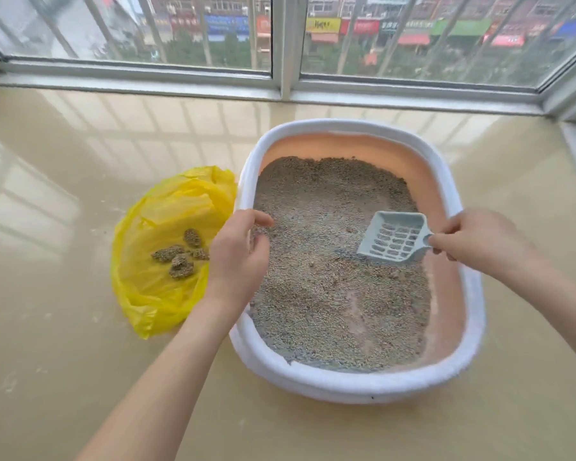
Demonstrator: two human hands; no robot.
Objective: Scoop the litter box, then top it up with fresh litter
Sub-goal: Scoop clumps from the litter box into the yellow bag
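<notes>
Litter box (473, 294) on the floor (64, 327) under the window (280, 44); yellow bag (153, 287) touching box's left side, clumps (180, 257) already in it. Right hand (473, 237) pinching scoop (396, 241) handle, slotted head resting on litter at box's right side. Left hand (240, 254) over box's left rim, fingers loosely curled, gripping nothing. Advice: dig low under clumps, shake to sift, steady rim, tip into bag. No fresh litter in view.
</notes>
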